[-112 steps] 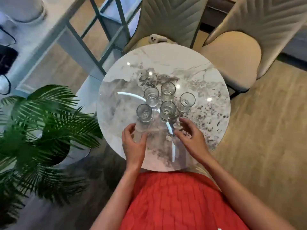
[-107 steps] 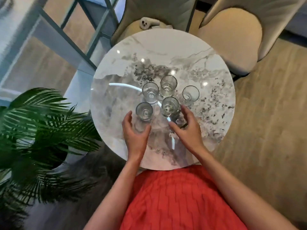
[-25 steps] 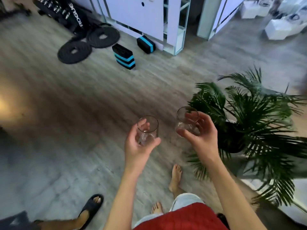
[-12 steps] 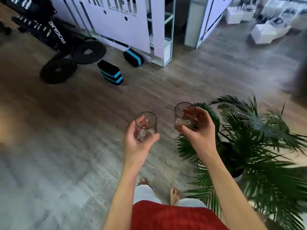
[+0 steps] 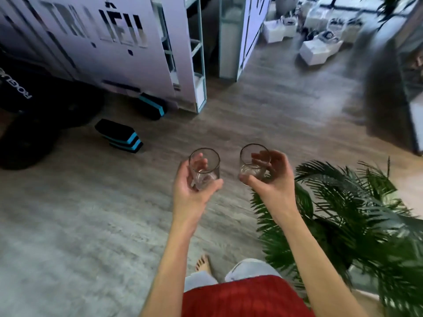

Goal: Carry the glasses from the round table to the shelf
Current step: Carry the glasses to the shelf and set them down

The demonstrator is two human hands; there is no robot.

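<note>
A green palm (image 5: 348, 209) stands at right; black-and-blue blocks (image 5: 119, 135) and what may be weight plates (image 5: 32, 131) lie left.

On the tall white wall panel (image 5: 103, 65) at far left, large dark cut-out letters (image 5: 121, 30) read "TRI LIEU", with accent marks too blurred to settle. The black gym equipment (image 5: 41, 94) at the left edge bears white letters "ROGU" (image 5: 14, 85), cut off by the frame.

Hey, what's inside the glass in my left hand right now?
Nothing shows inside the left glass; it looks empty. Through its clear wall only the fingers of the left hand show. The thumb covers part of its base.
</note>
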